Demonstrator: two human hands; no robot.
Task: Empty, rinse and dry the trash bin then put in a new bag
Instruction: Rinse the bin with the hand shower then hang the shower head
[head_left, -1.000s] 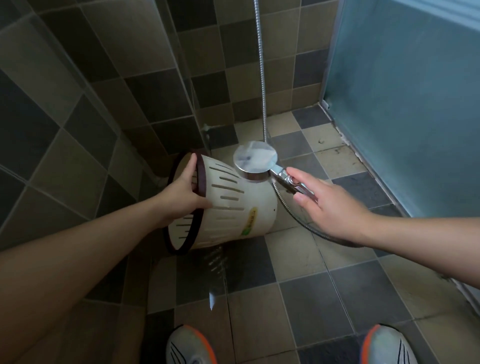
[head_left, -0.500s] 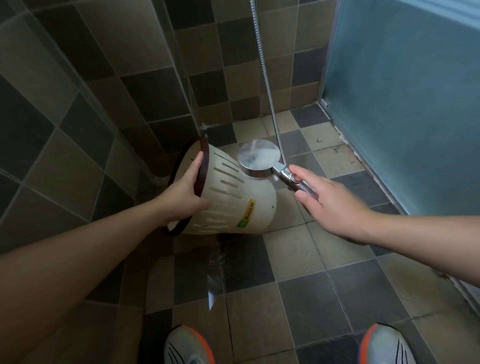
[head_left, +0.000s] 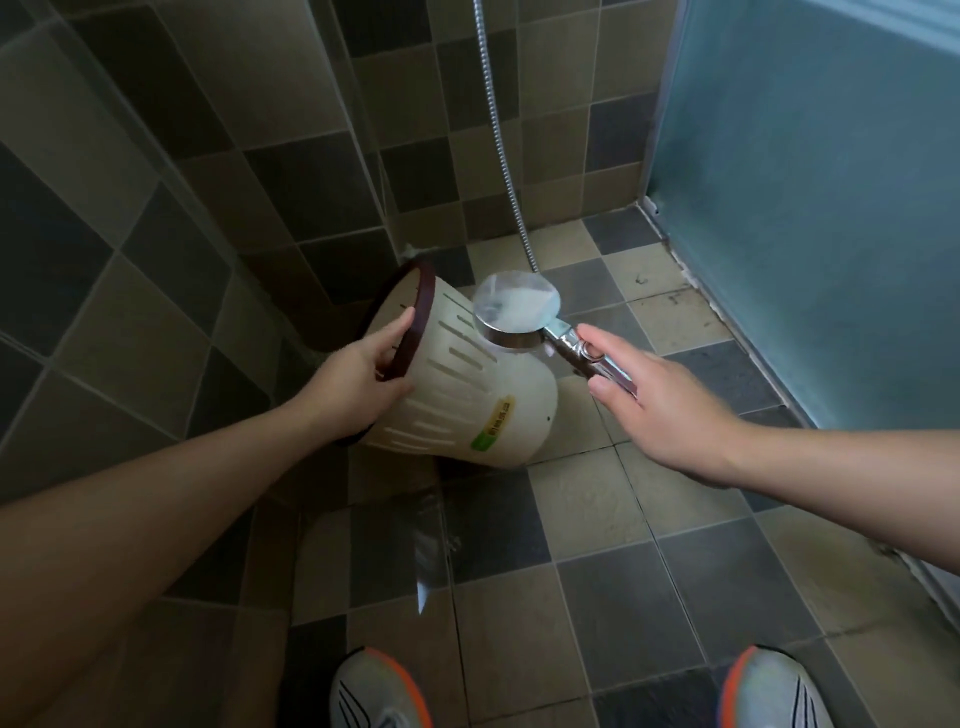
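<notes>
The trash bin (head_left: 467, 395) is cream-coloured with slotted walls and a dark brown rim. It is tipped on its side, with the open mouth facing the tiled wall (head_left: 156, 208) beyond the left hand and the closed base pointing toward the right hand. A green and yellow label sits on the bin wall below the left hand's thumb.

The left hand (head_left: 363, 374) grips the rim: the fingers curl over its edge into the mouth and the thumb presses the outer wall.

The right hand (head_left: 660, 405) holds the chrome handle of the shower head (head_left: 517, 309), with the thumb and fingers closed round it. The round head sits between the two hands, just above the bin's slotted wall. The metal hose (head_left: 498, 135) rises from beyond the head.

The tiled floor (head_left: 597, 597) lies beneath both hands. Two shoes, one (head_left: 379, 691) under the left forearm and one (head_left: 769, 691) under the right, stand at the lower edge.
</notes>
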